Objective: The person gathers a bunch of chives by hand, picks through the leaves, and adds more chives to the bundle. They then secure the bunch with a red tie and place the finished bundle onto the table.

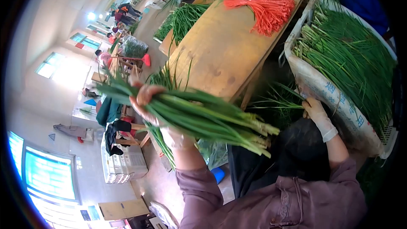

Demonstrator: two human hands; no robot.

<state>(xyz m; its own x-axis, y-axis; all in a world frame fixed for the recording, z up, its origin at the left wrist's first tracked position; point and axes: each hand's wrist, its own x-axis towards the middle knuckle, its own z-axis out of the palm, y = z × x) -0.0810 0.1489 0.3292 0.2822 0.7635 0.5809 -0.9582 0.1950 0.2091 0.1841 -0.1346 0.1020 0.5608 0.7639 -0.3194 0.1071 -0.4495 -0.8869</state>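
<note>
Sorting, likely — left hand [146, 113] clasps a leafy bunch [207, 116]; right hand [314, 109] apparently pinches thin stalks [289, 97] — next, drawing them clear.

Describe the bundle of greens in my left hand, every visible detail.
The bundle of greens is a thick sheaf of long, slender, fresh-looking green leaves, paling to yellowish-white at the uneven stalk ends. No tie shows around it. It slants across the view, leafy end at upper left, stalk ends at lower right, partly hiding the wooden table's near edge. The left hand grips it toward the leafy end. Slight blur hides finer detail.
</note>
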